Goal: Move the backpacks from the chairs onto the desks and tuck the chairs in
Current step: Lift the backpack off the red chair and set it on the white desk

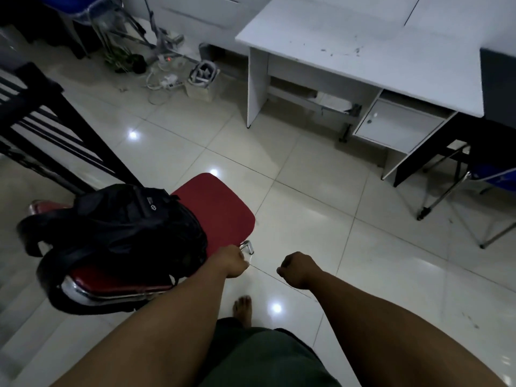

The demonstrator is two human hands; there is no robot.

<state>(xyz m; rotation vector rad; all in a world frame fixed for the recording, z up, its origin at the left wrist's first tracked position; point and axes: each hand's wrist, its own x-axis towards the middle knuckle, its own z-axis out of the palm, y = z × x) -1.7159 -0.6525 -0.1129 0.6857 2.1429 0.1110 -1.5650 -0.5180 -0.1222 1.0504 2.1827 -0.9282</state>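
The black backpack lies on the red chair, slumped over the seat's near left part, its straps hanging past the near edge. The chair stands on the tiled floor, well apart from the white worktop, which carries no bag. So, as far as can be judged here, this pair is untouched: the bag must go up onto the worktop and the chair be tucked under it. The left hand reaches to the seat's near right corner, by the chrome frame; whether it grips anything I cannot tell. The right hand hangs over the floor, curled into a fist, holding nothing.
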